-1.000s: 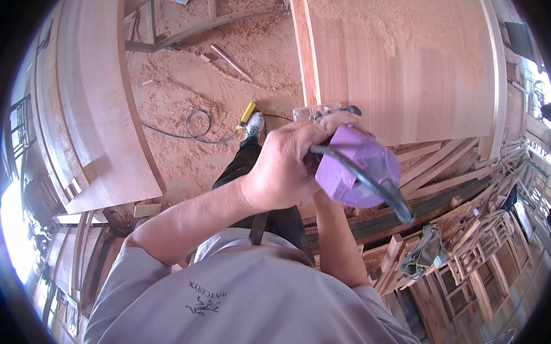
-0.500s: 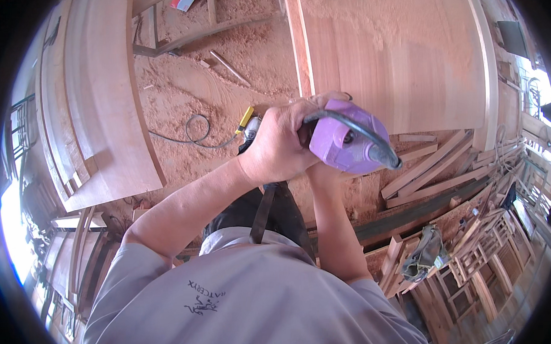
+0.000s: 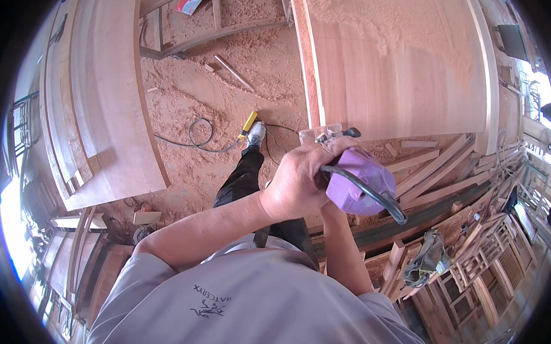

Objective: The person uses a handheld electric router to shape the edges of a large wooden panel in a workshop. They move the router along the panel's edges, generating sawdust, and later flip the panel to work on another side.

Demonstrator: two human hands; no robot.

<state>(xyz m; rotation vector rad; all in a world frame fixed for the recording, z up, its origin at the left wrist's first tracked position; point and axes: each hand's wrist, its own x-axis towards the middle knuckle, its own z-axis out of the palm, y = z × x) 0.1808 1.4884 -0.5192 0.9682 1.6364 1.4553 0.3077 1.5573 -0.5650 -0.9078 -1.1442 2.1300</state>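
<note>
A purple trim router (image 3: pixel 362 184) with a clear base plate (image 3: pixel 312 135) and a thick black cord (image 3: pixel 373 199) is held in front of my body. The fingers of my left hand (image 3: pixel 294 177) are wrapped around it. My right hand (image 3: pixel 333 215) is up against the tool from below, its fingers hidden behind the purple body. Just beyond the router lies the near edge of a large wooden panel (image 3: pixel 400 101), strewn with sawdust. The base plate overlaps that panel's left corner in view; whether it touches cannot be made out.
Another wooden panel (image 3: pixel 119 117) stands to the left. Between the panels, a yellow power strip (image 3: pixel 248 124) with a black cable lies by my shoe (image 3: pixel 257 133) on the sawdust-covered floor. Loose wood strips (image 3: pixel 436 166), a green bag (image 3: pixel 425 259) and lattice frames (image 3: pixel 473 268) are at the right.
Both hands have drawn the router nearer to my body and slightly right. Its clear base plate has come into view, and my leg and shoe show more.
</note>
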